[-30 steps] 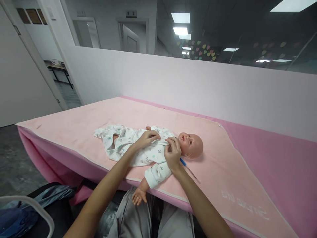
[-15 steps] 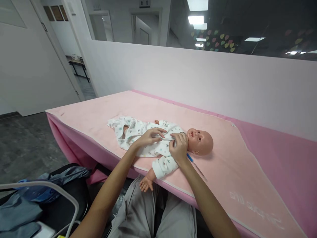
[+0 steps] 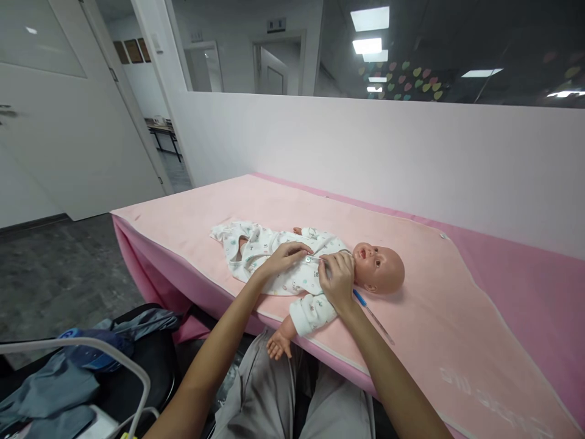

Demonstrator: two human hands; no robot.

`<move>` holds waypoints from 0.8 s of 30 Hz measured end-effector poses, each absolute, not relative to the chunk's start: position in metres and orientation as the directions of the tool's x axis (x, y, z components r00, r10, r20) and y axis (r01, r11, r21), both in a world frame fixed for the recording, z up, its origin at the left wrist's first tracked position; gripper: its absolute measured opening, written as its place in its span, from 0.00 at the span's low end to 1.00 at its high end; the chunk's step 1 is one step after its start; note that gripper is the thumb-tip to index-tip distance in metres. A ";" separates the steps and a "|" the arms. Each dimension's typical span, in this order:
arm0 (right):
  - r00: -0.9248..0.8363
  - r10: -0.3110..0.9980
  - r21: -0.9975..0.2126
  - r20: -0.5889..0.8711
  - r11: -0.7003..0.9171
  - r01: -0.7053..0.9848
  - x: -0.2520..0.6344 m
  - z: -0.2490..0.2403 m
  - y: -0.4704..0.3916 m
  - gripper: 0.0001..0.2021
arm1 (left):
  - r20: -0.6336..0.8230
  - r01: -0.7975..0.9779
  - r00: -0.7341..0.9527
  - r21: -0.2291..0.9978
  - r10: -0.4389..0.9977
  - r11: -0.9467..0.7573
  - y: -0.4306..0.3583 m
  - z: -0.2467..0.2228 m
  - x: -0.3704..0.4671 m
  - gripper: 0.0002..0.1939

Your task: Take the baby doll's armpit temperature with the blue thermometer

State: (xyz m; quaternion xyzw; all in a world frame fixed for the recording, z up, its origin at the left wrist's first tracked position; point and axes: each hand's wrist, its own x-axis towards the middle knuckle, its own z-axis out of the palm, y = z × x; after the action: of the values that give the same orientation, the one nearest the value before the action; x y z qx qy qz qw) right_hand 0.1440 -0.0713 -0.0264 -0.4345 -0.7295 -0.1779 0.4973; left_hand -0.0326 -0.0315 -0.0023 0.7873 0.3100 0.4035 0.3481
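A bald baby doll (image 3: pixel 381 268) lies on its back on the pink-covered table, head to the right. It wears a white patterned romper (image 3: pixel 292 280) with long sleeves. My left hand (image 3: pixel 287 256) is on the chest front, thumb and fingers closed on the romper's edge beside a small round snap. Nearer the collar, my right hand (image 3: pixel 338 277) has its fingers curled and pinching the romper; its fingertips are partly hidden. A thin blue-capped stick, perhaps a thermometer or pen (image 3: pixel 372 315), lies by the doll's shoulder near my right wrist.
The pink table cover (image 3: pixel 192 213) runs along a white wall (image 3: pixel 365 158) with a window above. One doll arm hangs over the near edge. At left a black chair (image 3: pixel 159 360) holds grey cloth (image 3: pixel 55 390) and a blue bottle-like object; a pale curved tube (image 3: pixel 137 366) passes in front.
My view has shifted, moving the scene slightly right and down. The fingers of my left hand have closed onto the romper's front; my right hand stays by the collar.
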 end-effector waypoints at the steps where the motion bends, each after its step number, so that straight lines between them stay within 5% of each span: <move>1: -0.125 0.455 -0.172 0.881 0.557 0.813 0.144 -0.026 -0.071 0.06 | 0.422 0.208 0.501 0.789 0.756 -0.579 -0.032 -0.002 -0.033 0.13; 7: -0.108 0.461 -0.186 0.881 0.547 0.816 0.144 -0.026 -0.072 0.06 | 0.464 0.264 0.536 0.701 0.706 -0.662 -0.033 -0.002 -0.035 0.13; 24: -0.093 0.447 -0.184 0.890 0.538 0.823 0.144 -0.027 -0.071 0.05 | 0.480 0.245 0.476 0.732 0.737 -0.636 -0.030 -0.009 -0.034 0.13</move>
State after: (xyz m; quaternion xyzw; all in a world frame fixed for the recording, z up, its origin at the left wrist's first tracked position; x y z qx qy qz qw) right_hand 0.1440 -0.0715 -0.0267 -0.4436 -0.7157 -0.1855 0.5066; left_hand -0.0336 -0.0299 -0.0095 0.8055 0.3047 0.4112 0.2987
